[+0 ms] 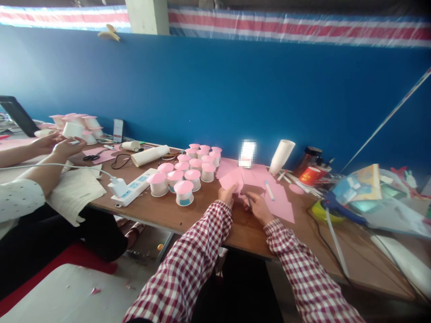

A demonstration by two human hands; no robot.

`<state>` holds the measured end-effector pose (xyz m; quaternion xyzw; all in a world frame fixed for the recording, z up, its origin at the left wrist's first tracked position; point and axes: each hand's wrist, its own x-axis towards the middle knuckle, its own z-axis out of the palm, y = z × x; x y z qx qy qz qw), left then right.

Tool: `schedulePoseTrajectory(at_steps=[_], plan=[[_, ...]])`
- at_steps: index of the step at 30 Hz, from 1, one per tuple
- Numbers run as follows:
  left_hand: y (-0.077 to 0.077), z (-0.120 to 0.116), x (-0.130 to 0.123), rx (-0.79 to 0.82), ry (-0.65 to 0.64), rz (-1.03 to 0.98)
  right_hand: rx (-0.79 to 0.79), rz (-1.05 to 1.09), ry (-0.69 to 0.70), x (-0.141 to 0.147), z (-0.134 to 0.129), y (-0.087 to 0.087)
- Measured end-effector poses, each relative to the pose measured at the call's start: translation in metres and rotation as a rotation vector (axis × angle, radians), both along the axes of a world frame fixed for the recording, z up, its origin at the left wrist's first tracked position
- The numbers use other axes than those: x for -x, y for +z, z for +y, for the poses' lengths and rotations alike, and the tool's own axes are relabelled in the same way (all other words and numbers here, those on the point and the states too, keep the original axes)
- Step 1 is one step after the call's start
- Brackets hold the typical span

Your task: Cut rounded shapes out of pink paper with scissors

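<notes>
My left hand [228,194] is closed on a piece of pink paper [230,180], holding it up over the near part of the table. Just to its right, my right hand [258,207] grips a pair of scissors [249,202], whose blades lie close to the paper's lower edge. More pink sheets [279,204] lie behind and beside my hands, with a pale glue stick or marker [270,190] on them. Left of my hands stand several white paper cups [184,195] topped with pink paper discs.
A white power strip [134,188] and a paper roll [150,155] lie to the left. At the far left a co-worker's hands [65,146] hold a white cup. Behind stand a phone [247,154] and a stack of cups [282,157]. Red cups [309,176] and a cluttered bag [360,193] are on the right.
</notes>
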<state>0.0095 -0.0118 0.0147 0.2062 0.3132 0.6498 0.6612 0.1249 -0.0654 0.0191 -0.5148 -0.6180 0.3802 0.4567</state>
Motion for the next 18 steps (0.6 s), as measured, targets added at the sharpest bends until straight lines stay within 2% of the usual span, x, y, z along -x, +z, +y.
schedulePoseTrajectory(at_steps=[10, 18], plan=[[0.0096, -0.0055, 0.0027, 0.027, 0.006, 0.069, 0.014, -0.001, -0.011, 0.0017, -0.002, 0.0054], [0.0038, -0.0028, 0.0008, -0.02, 0.019, 0.06, -0.005, -0.022, 0.0, 0.0018, -0.0027, 0.006]])
